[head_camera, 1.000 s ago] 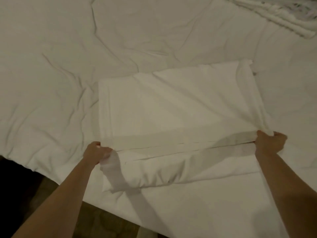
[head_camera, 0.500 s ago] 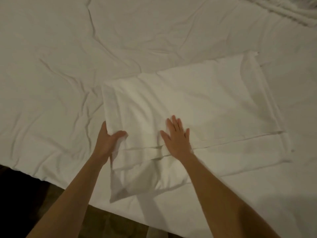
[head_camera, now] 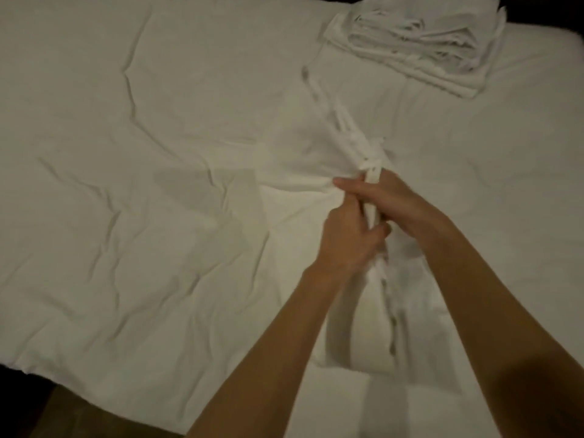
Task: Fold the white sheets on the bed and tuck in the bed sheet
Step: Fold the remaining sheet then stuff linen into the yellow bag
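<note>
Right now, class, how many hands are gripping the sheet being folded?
2. The left hand and the right hand meet at the middle of the bed, both gripping the gathered edge of the white sheet between them. Neither is hidden.

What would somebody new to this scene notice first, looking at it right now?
First, the two hands meeting right of centre: the left hand and right hand together grip the gathered edge of a white sheet lifted off the bed. Next, a stack of folded white sheets at the far right corner. All around lies the wrinkled bed sheet, its near edge hanging loose at the lower left.
</note>
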`<state>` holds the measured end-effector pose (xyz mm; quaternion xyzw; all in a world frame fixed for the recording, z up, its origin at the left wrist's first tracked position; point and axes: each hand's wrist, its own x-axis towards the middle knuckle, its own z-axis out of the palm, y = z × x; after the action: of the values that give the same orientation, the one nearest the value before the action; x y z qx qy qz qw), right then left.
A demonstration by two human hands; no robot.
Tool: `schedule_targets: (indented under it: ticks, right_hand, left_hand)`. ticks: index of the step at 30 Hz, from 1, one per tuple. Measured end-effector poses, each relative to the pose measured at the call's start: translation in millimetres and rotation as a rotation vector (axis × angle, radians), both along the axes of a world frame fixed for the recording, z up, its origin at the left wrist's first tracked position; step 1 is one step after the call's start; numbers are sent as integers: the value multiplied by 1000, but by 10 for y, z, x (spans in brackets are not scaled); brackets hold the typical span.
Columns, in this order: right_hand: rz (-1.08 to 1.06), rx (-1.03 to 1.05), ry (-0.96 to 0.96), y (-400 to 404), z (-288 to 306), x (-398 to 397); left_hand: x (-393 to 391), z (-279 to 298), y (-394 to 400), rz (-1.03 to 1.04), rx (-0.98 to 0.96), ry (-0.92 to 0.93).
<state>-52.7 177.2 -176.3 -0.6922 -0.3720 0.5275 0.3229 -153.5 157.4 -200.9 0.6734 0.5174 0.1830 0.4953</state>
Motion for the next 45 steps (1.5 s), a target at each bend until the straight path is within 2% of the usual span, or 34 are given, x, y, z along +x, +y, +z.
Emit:
schedule_targets:
  ticks: [3,5,6,8,10,12,15,18,22,24,26,28,30,32,35,40,45]
  right_hand:
    - [-199,7,-53,-19,-357,504]
    - [-229,-84,-130,-11,-733,727]
    - [-212,-137,-212,4,-923,794]
    - [-153,-174,-346,63,-1212,829]
    - [-142,-173,-323,145,-1333,780]
    - [-161,-182,-262,244,-1395,744]
    - [-108,-131,-342,350,-1462,800]
    - [-90,-36,-444,313,-1588,936]
    - [-109,-79,-672,284,-1699,945]
    - [-128,41,-820,419,-1650,845]
    - [-12,227,-917,635,-1571,663]
    - [178,326,-974,882,-1567,418]
    - [336,340,-1055,1085,-1730,247]
    - [439,256,-1124,1179,-2041,222]
    - [451,242,-1194,1200,-2404,273]
    - [452,265,-1178,1209,-2445,299]
    - [486,254,-1152,1160,-2281,327]
  left_hand:
    - [498,-242,-59,-216,-166,-14]
    - [540,-500,-92,-252,-282,15]
    - [453,-635,-92,-199,-286,69]
    - [175,-896,-107,-33,-192,309]
    - [-88,-1047,-116,57,-71,525]
    - [-228,-1060,-49,185,1,603]
    - [-355,-1062,261,308,52,615]
    - [-330,-1164,530,181,127,698]
    - [-183,-1389,707,33,324,818]
    - [-183,-1466,845,32,397,828]
    - [-156,-1520,999,42,470,818]
    - [-99,-1593,1135,50,512,815]
    - [-28,-1720,1207,56,523,814]
    - [26,-1900,1213,30,515,824]
    - [57,-2133,1231,3,487,865]
    - [117,-2111,1260,-56,487,910]
    - [-207,-1811,1596,-359,598,977]
